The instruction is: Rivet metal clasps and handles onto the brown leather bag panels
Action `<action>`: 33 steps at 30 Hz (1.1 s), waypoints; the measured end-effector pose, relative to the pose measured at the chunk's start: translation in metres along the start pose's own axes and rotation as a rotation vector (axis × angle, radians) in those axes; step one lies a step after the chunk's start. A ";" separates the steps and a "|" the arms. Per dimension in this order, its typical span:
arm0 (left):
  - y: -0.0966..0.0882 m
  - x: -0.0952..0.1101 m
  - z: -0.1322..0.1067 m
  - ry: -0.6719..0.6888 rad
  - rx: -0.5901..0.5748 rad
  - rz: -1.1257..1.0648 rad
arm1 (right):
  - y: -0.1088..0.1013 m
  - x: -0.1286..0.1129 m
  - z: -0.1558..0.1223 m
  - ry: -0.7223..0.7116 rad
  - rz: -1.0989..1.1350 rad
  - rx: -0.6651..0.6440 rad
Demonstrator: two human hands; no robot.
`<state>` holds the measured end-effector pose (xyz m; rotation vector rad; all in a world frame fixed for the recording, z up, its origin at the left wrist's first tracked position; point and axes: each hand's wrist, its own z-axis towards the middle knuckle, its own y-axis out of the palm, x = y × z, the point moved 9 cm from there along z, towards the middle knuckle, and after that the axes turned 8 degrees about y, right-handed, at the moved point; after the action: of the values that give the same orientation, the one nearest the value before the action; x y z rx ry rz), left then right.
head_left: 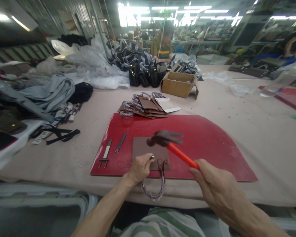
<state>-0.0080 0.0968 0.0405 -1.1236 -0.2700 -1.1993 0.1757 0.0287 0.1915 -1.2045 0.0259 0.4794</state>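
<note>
My right hand (213, 181) is closed around the orange handle of a claw hammer (184, 155). The hammer's dark head is raised above a brown leather panel (140, 144). My left hand (141, 167) pinches a small metal punch (152, 156) upright over that panel, and most of its shaft is hidden by the fingers. A plastic-wrapped bag handle (153, 196) joins the panel at its near right and loops over the table's front edge. Beneath the panel is a red mat (202, 144). Two pronged metal tools, a larger one (105, 154) and a smaller one (120, 143), rest to the left.
Brown panels with wrapped handles (148, 107) are piled behind the mat. Farther back stand a cardboard box (179, 86) and several black bags (143, 74). Black straps (61, 134) and grey fabric (51, 93) lie at the left. Another person (162, 49) is across the table.
</note>
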 end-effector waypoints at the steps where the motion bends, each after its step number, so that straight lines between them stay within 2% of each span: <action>1: 0.000 0.000 0.000 0.002 0.001 0.004 | -0.008 0.002 0.000 0.044 0.015 0.069; 3: -0.001 0.000 0.000 0.005 0.006 0.012 | -0.011 0.003 -0.003 0.093 0.022 0.136; 4: 0.000 0.000 -0.001 0.007 0.000 0.013 | -0.004 0.002 -0.006 0.083 0.007 0.112; 7: 0.004 0.000 -0.001 0.012 -0.034 0.024 | 0.028 0.001 -0.017 0.010 -0.035 -0.099; 9: 0.004 -0.001 -0.002 0.004 -0.038 0.030 | 0.037 0.011 -0.021 0.064 0.003 -0.164; 12: 0.001 0.000 -0.001 -0.012 -0.013 0.014 | 0.035 0.031 -0.021 0.204 0.134 -0.167; 15: -0.001 0.004 0.001 -0.014 -0.009 -0.013 | 0.029 0.041 -0.016 0.266 0.169 -0.161; 21: -0.006 0.006 0.002 -0.025 0.007 -0.046 | 0.017 0.035 -0.008 0.218 0.104 -0.111; 28: -0.007 0.000 0.003 -0.115 -0.014 -0.162 | 0.035 0.023 -0.017 0.127 0.020 -0.137; 33: -0.005 -0.011 0.003 -0.205 -0.032 -0.205 | 0.031 0.016 -0.012 0.118 0.019 -0.128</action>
<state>-0.0159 0.1063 0.0373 -1.2717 -0.5345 -1.2724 0.1815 0.0319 0.1553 -1.3585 0.1088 0.4309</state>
